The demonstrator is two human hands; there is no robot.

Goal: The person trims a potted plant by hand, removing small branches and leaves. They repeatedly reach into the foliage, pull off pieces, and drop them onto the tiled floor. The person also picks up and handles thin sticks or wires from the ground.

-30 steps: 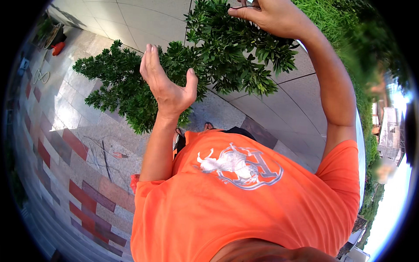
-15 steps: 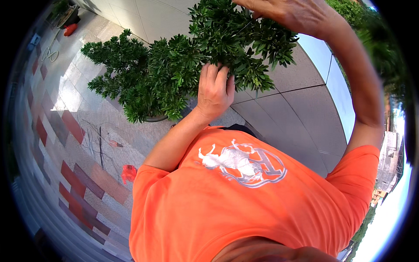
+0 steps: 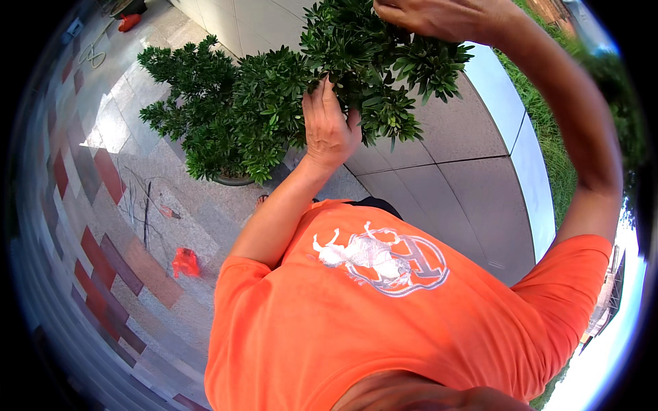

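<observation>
A bushy potted tree (image 3: 274, 103) with dense, glossy green leaves fills the upper middle of the head view. My left hand (image 3: 331, 130) reaches up into its middle, the fingers stretched out close together and the thumb apart. Leaves lie about its fingertips, and I see nothing held in it. Over the top right leaf clump, my right hand (image 3: 439, 17) is bent inward with its fingers curled. The picture's upper edge and the foliage hide part of those fingers, so what they hold cannot be made out.
Behind the tree runs a low tiled wall (image 3: 473, 198) with a pale top, grass (image 3: 541, 116) beyond it. On the paving lie thin wires or twigs (image 3: 147, 212) and a red plastic bag (image 3: 185, 262). A hose (image 3: 92, 55) and another red item (image 3: 129, 22) are farther left.
My left hand's fingers have straightened from a bent position among the leaves. My right hand has shifted a little right and down, its fingers now more curled. The whole view has shifted slightly.
</observation>
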